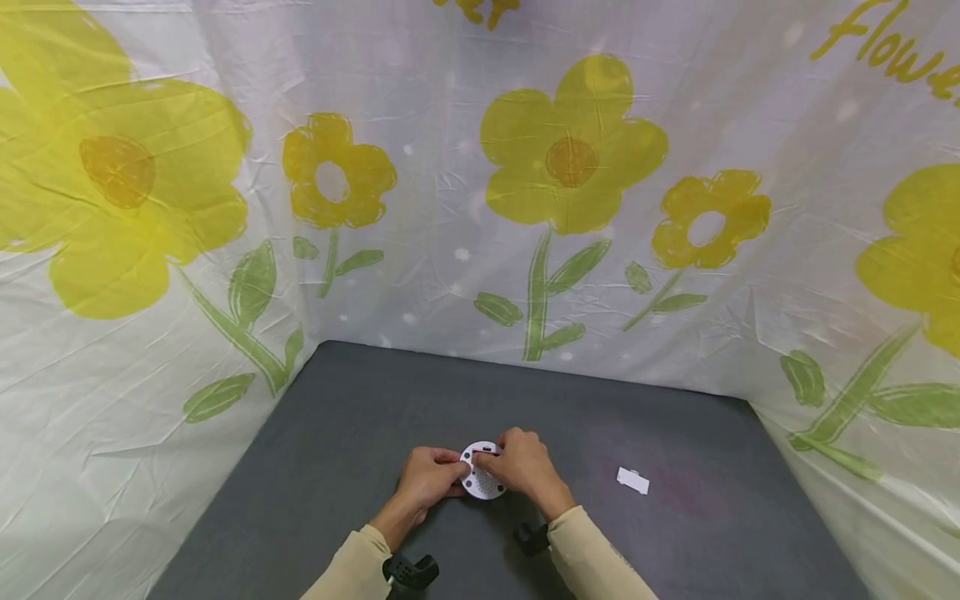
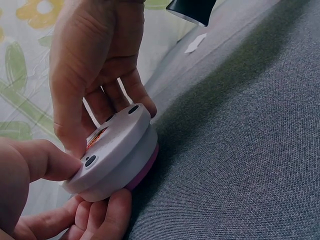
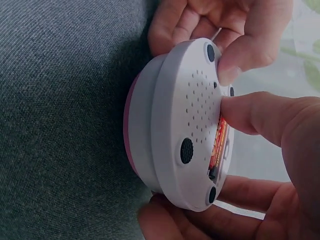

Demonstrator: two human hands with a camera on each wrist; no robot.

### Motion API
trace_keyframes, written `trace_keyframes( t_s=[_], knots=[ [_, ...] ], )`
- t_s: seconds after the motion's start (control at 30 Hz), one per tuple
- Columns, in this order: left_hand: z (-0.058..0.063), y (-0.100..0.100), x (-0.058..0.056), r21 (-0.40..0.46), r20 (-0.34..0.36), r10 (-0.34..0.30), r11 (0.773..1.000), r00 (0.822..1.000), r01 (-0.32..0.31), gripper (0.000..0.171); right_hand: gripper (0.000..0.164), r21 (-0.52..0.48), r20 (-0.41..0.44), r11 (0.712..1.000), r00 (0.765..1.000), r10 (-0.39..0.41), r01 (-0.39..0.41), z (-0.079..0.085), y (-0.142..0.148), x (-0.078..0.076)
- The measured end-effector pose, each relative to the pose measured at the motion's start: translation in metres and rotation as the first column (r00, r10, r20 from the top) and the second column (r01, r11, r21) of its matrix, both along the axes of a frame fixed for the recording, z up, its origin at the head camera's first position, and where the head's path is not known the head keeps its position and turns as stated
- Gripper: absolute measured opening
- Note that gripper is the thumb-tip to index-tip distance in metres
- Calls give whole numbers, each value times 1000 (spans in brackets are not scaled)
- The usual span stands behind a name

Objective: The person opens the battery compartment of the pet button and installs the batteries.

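Observation:
A round white device point(image 1: 486, 485) with a pink underside point(image 3: 129, 120), a patch of small holes and black rubber feet is held low over the dark table, its open battery slot facing up. A red battery point(image 3: 219, 142) lies in the slot. My left hand point(image 1: 429, 478) grips the device, thumb on the upper face and fingers under the rim. The right hand point(image 1: 529, 468) holds it from the other side, with its thumb point(image 3: 250, 111) pressing at the battery's end and its fingers around the edge.
A small white battery cover point(image 1: 633, 480) lies on the dark grey tabletop point(image 1: 360, 400), right of the hands. White curtains point(image 1: 427, 292) printed with yellow flowers surround the table at the back and sides. Black bands point(image 1: 411, 572) are on both wrists.

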State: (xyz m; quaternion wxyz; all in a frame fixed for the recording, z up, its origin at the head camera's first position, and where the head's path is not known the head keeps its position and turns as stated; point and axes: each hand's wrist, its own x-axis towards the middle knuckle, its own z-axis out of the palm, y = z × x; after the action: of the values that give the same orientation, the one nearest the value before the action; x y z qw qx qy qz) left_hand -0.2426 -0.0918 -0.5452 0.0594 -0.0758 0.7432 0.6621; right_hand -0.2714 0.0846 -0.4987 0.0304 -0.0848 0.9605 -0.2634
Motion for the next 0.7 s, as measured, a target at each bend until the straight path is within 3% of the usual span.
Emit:
trace_keyframes(
  t_s=[0.33, 0.7],
  knots=[
    [-3, 0, -1, 10, -2, -2, 1000, 1000, 2, 29, 42, 6, -4, 1000, 1000, -20, 20, 0, 3, 0],
    [0, 0, -1, 12, 9, 7, 1000, 1000, -7, 31, 34, -48, -17, 998, 999, 44, -45, 5, 18, -1]
  ],
)
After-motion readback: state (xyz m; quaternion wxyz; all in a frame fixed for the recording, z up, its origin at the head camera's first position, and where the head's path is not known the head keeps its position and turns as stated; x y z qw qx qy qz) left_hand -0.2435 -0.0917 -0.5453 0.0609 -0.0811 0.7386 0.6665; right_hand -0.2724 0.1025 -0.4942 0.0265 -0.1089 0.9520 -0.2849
